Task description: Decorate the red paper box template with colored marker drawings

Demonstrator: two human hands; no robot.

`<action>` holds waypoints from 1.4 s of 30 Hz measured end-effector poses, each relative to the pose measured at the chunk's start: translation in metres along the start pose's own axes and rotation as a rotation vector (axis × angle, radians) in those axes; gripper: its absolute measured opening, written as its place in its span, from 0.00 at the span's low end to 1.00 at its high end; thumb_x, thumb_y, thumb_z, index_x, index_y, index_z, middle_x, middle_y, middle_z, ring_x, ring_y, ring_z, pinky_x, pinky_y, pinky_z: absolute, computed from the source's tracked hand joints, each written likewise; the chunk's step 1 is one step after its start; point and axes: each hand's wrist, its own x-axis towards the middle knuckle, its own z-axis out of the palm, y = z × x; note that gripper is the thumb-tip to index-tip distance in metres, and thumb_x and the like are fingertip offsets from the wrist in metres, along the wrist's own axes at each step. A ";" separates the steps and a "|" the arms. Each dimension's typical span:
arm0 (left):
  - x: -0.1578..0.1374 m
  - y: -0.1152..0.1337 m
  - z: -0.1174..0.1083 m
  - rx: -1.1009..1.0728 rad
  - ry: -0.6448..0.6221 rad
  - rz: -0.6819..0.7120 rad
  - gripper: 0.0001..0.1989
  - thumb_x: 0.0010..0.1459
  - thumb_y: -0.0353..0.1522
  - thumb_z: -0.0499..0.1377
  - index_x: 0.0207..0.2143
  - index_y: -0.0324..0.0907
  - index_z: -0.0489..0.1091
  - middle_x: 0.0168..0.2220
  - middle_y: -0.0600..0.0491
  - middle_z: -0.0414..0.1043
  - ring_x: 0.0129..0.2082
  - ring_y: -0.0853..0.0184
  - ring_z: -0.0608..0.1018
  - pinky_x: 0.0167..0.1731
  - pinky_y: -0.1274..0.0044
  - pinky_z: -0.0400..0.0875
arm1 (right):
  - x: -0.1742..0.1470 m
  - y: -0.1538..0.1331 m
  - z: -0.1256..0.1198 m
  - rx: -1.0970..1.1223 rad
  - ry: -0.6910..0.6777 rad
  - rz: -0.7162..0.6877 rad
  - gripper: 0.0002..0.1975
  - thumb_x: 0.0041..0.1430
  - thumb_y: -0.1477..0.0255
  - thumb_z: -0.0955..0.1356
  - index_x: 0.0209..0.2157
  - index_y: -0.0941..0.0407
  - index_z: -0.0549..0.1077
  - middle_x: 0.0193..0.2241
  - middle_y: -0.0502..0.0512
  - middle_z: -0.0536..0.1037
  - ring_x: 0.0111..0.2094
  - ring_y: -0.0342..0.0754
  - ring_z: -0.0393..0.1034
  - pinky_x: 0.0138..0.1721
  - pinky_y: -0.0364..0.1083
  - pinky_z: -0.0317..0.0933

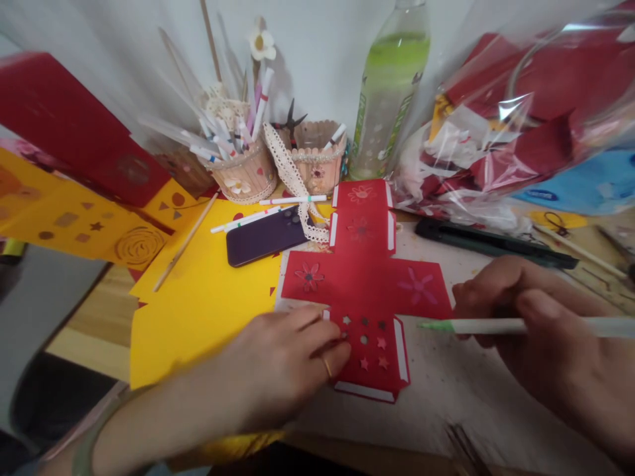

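On the red card [367, 274] rest the left hand's [297, 354] half-curled fingers, grip hidden; right of it, the right hand [536, 330] pinches a green-tipped pen [489, 326].

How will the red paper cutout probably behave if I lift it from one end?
The red paper cutout looks thin and flat, so it is probably light. Its long, outstretched panels may sag. The narrow side flaps likely bend easily.

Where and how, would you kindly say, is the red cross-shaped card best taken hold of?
I would probably pinch the red card by the outer edge of its purple-flowered panel, coming from the right: it juts out sideways, appears flat, and shows no white tab that could crease.
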 end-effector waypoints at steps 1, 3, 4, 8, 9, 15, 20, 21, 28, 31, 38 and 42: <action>-0.002 0.010 0.002 0.014 0.024 -0.022 0.12 0.63 0.26 0.47 0.42 0.38 0.68 0.36 0.50 0.72 0.34 0.65 0.71 0.28 0.75 0.69 | 0.000 -0.005 -0.002 0.030 -0.031 -0.005 0.21 0.61 0.53 0.56 0.25 0.50 0.67 0.16 0.49 0.68 0.15 0.44 0.60 0.13 0.44 0.52; -0.004 0.029 0.009 0.027 0.118 -0.077 0.14 0.64 0.27 0.45 0.41 0.38 0.69 0.35 0.51 0.72 0.30 0.66 0.70 0.22 0.77 0.67 | 0.000 -0.014 -0.004 0.082 -0.100 -0.022 0.24 0.60 0.50 0.55 0.25 0.50 0.71 0.14 0.49 0.69 0.13 0.42 0.59 0.12 0.43 0.52; -0.005 0.038 0.014 0.025 0.164 -0.104 0.15 0.64 0.27 0.44 0.41 0.39 0.70 0.34 0.52 0.72 0.29 0.67 0.70 0.20 0.77 0.66 | -0.001 -0.017 -0.002 0.071 -0.144 -0.030 0.25 0.60 0.50 0.55 0.24 0.51 0.71 0.13 0.49 0.68 0.12 0.42 0.59 0.11 0.42 0.52; -0.001 0.056 0.028 0.085 0.301 -0.182 0.17 0.64 0.26 0.43 0.45 0.37 0.70 0.39 0.51 0.73 0.32 0.65 0.70 0.22 0.76 0.69 | -0.005 -0.015 0.010 -0.046 -0.167 0.043 0.17 0.57 0.60 0.64 0.18 0.53 0.66 0.13 0.47 0.68 0.16 0.41 0.61 0.14 0.40 0.54; 0.000 0.058 0.030 0.102 0.314 -0.210 0.18 0.64 0.26 0.43 0.45 0.37 0.70 0.39 0.51 0.73 0.32 0.65 0.70 0.23 0.76 0.69 | -0.006 -0.012 0.013 -0.051 -0.151 0.071 0.14 0.55 0.63 0.66 0.19 0.53 0.65 0.15 0.47 0.68 0.17 0.42 0.61 0.15 0.39 0.55; 0.010 0.059 0.038 0.183 0.355 -0.342 0.19 0.65 0.27 0.42 0.44 0.38 0.72 0.35 0.52 0.74 0.29 0.66 0.70 0.22 0.77 0.67 | -0.017 0.010 0.026 0.058 -0.139 0.106 0.11 0.54 0.70 0.67 0.22 0.53 0.60 0.18 0.44 0.66 0.19 0.41 0.58 0.18 0.40 0.54; 0.017 0.059 0.045 0.171 0.416 -0.359 0.17 0.65 0.27 0.44 0.44 0.39 0.72 0.33 0.53 0.73 0.26 0.67 0.69 0.20 0.76 0.65 | -0.024 0.015 0.029 0.058 -0.167 0.092 0.12 0.56 0.72 0.65 0.21 0.53 0.59 0.18 0.44 0.66 0.20 0.41 0.57 0.20 0.42 0.52; 0.018 0.058 0.045 0.173 0.413 -0.360 0.17 0.65 0.27 0.44 0.45 0.39 0.72 0.33 0.53 0.73 0.26 0.67 0.68 0.20 0.76 0.65 | -0.024 0.016 0.029 0.052 -0.185 0.084 0.12 0.57 0.72 0.65 0.22 0.53 0.59 0.19 0.44 0.66 0.20 0.41 0.57 0.20 0.42 0.52; 0.020 0.058 0.047 0.195 0.401 -0.359 0.17 0.65 0.27 0.45 0.44 0.40 0.73 0.32 0.52 0.72 0.25 0.67 0.68 0.21 0.76 0.63 | -0.023 0.022 0.028 -0.032 -0.263 -0.004 0.12 0.59 0.72 0.64 0.23 0.53 0.58 0.19 0.44 0.66 0.19 0.40 0.58 0.19 0.41 0.53; 0.019 0.058 0.048 0.195 0.394 -0.356 0.17 0.65 0.27 0.44 0.44 0.40 0.73 0.33 0.52 0.71 0.25 0.67 0.68 0.21 0.75 0.63 | -0.024 0.022 0.028 -0.048 -0.276 -0.037 0.12 0.59 0.72 0.64 0.23 0.53 0.58 0.18 0.44 0.66 0.19 0.40 0.59 0.19 0.41 0.53; 0.018 0.057 0.048 0.190 0.375 -0.357 0.17 0.65 0.26 0.44 0.45 0.40 0.72 0.32 0.52 0.70 0.24 0.68 0.67 0.20 0.76 0.62 | -0.024 0.022 0.027 -0.034 -0.253 -0.014 0.12 0.59 0.72 0.64 0.23 0.53 0.59 0.18 0.45 0.69 0.19 0.41 0.62 0.18 0.41 0.54; 0.018 0.057 0.049 0.189 0.389 -0.365 0.17 0.65 0.26 0.45 0.45 0.40 0.72 0.32 0.52 0.70 0.25 0.68 0.67 0.21 0.76 0.63 | -0.024 0.022 0.028 -0.021 -0.245 -0.010 0.12 0.58 0.72 0.65 0.23 0.53 0.60 0.18 0.44 0.68 0.19 0.40 0.60 0.18 0.41 0.54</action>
